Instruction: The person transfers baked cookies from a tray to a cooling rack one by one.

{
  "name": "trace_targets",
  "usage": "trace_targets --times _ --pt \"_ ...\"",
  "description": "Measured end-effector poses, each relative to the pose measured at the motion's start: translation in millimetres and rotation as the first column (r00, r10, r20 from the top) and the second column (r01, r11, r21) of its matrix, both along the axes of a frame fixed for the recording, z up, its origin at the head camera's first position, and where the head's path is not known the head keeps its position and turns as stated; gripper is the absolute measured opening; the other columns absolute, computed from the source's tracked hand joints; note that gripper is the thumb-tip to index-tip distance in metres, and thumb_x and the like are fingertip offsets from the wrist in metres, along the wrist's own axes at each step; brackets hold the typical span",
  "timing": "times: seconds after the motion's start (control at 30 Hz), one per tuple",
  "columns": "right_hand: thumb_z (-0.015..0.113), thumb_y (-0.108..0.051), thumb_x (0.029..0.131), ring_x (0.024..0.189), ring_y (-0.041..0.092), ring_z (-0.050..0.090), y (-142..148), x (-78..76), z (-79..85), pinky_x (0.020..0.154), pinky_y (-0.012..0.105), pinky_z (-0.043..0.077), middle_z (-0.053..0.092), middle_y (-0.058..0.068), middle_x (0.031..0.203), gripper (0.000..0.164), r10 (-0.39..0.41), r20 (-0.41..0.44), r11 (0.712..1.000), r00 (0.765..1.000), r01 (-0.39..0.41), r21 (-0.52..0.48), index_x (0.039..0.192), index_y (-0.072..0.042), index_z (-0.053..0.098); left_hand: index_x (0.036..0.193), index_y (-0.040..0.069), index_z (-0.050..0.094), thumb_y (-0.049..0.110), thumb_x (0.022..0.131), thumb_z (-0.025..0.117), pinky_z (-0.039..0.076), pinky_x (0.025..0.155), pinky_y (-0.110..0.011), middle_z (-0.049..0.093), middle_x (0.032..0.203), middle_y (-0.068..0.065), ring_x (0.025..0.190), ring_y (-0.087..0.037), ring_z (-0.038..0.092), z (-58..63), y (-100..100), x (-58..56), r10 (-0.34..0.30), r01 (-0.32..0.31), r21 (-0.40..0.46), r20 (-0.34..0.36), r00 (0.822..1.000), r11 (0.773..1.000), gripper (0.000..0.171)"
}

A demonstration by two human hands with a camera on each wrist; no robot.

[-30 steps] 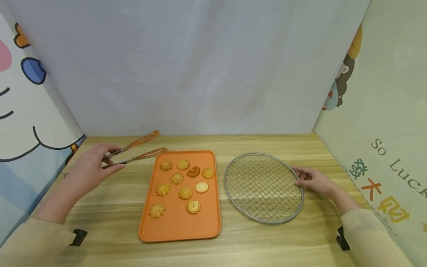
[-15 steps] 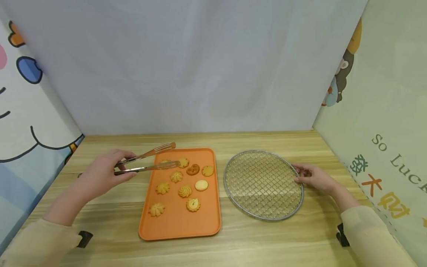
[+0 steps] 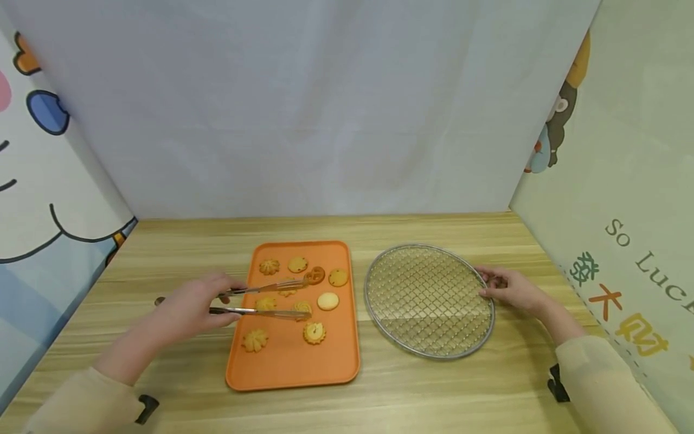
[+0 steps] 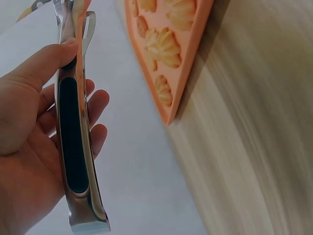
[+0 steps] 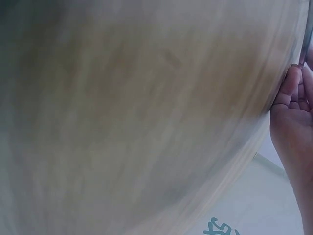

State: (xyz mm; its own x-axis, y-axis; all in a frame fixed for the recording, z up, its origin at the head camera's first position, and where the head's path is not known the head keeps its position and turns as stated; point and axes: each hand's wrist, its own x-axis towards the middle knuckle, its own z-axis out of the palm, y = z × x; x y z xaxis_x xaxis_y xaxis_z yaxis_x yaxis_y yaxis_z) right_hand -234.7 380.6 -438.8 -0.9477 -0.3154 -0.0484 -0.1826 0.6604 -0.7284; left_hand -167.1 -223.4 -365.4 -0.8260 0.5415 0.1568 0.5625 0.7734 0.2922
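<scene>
Serving tongs [image 3: 249, 311] extend over the orange tray [image 3: 295, 367] of cookies [image 3: 328, 301], long axis nearly left to right, parted tips pointing right; the left hand [image 3: 192, 307] has fingers curled round them, the right hand [image 3: 509, 290] pinches the round wire rack [image 3: 428, 301].

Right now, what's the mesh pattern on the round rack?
Diamond grid on the round rack; head view shows it best.
</scene>
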Motion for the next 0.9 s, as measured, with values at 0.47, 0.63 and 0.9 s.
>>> trace_targets --times 0.47,0.63,0.9 --pt "0.068 -0.013 0.087 0.076 0.006 0.047 2 0.3 0.3 0.061 0.020 0.042 0.053 0.014 0.099 0.059 -0.012 0.005 1.000 1.000 0.012 0.011 0.136 0.009 0.043 0.115 0.011 0.063 0.024 0.078 0.079 0.049 0.061 -0.024 0.062 0.098 0.002 0.077 -0.008 0.059 -20.0 15 7.7 -0.043 0.047 -0.065 0.055 0.998 0.997 0.043" --pt "0.068 -0.012 0.087 0.075 0.006 0.046 1 0.7 1.6 0.060 0.020 0.041 0.053 0.014 0.100 0.059 0.001 0.003 1.000 1.000 -0.001 0.001 0.135 0.011 0.043 0.112 0.014 0.064 0.025 0.077 0.079 0.045 0.058 -0.023 0.060 0.091 0.005 0.069 -0.002 0.053 -22.2 19 8.3 -0.037 0.043 -0.090 0.071 0.997 0.995 0.040" --pt "0.068 -0.011 0.087 0.076 0.005 0.046 0 0.1 1.3 0.061 0.019 0.041 0.054 0.014 0.101 0.059 0.007 0.003 1.000 1.000 -0.007 0.004 0.136 0.010 0.042 0.112 0.013 0.065 0.026 0.077 0.079 0.043 0.057 -0.024 0.059 0.089 0.005 0.067 -0.001 0.048 -24.7 22 8.5 -0.014 0.024 -0.101 0.107 0.994 0.995 0.040"
